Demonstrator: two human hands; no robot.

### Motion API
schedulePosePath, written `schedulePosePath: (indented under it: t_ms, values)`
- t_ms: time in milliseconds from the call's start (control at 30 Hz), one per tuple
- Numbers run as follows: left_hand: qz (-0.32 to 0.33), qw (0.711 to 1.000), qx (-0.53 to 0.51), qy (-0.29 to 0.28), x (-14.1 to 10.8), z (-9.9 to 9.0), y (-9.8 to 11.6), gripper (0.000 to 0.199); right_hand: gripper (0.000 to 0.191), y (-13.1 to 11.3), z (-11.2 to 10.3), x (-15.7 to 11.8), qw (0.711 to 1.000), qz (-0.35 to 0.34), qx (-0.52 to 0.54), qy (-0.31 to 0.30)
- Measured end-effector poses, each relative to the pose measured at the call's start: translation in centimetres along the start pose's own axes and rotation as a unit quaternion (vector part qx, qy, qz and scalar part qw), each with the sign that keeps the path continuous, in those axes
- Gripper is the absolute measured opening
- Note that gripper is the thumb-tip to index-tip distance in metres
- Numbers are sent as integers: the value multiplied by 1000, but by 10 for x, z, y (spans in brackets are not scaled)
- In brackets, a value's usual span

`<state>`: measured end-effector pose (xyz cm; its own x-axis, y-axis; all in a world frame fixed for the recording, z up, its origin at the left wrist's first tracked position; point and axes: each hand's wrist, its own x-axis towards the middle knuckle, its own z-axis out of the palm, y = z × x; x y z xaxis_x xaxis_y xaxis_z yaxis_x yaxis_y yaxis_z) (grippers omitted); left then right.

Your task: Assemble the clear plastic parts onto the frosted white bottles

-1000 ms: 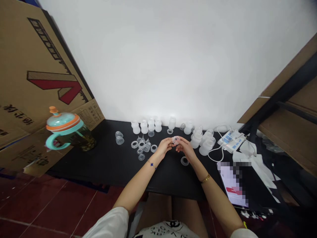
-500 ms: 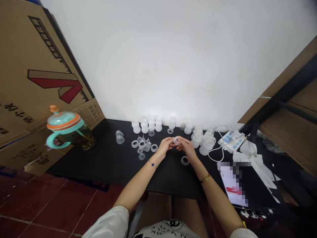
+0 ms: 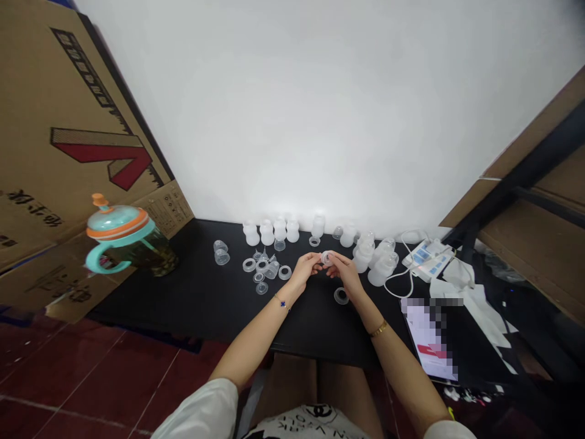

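Observation:
Between both hands, above the black table, is a whitish bottle collar ring; whether a nipple sits inside it is too small to tell. My left hand pinches its left edge with the fingertips. On the opposite side, my right hand has its fingers closed round the ring. A loose collar ring lies just below my right hand. Left of my left hand lie more collar rings and several clear nipples. Behind the hands, a white baby bottle stands with another ring before it.
White bottles line the wall, and capped bottles stand at right. Clear domed caps lie at left, near a large teal-lidded jug and cardboard box. A corded white device and a tablet are at right.
The collar ring has turned slightly between my fingers. Both hands stay in nearly the same place, and the things on the table have not moved.

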<state>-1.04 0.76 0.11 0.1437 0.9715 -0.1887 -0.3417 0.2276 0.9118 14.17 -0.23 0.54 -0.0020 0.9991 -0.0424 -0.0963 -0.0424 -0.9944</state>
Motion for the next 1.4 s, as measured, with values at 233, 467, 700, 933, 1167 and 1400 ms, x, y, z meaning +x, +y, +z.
schedulePosePath:
  t_ms: [233,467,700,933,1167,1400]
  values:
    - [6,1000,11,5,-1,1,4,35,49,6,1,5,999,-25,-28,-5]
    - [-5,1000,26,-6,-4,2,6,42,48,5,-2,6,998,-50,-37,28]
    - [-27,1000,4,-9,-3,1,5,45,38,5,-5,7,997,-56,-51,13]
    - [-47,999,-9,4,1,1,3,46,38,2,-5,3,996,-65,-58,-4]
    - [-31,999,-8,1,-1,1,3,45,38,3,-5,4,996,-66,-64,-19]
    - [-22,1000,-5,-3,-1,1,2,45,35,1,-5,3,997,-52,-53,-24]
